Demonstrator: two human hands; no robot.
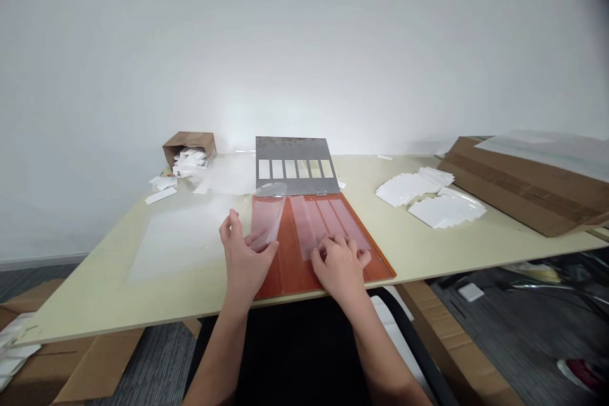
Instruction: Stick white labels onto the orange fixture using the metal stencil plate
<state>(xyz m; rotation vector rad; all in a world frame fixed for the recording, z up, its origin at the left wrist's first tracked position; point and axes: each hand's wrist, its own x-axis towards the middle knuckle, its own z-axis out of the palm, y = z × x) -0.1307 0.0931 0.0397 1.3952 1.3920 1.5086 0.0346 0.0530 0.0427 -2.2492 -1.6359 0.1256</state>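
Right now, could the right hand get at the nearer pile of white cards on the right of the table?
Probably yes, with a stretch: the right hand is over the orange board, and only the board's edge and tabletop seem to lie between it and the white cards.

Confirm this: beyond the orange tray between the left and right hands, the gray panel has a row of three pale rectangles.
Wrong count: the head view shows six pale rectangles in the row on the gray panel, beyond the orange tray.
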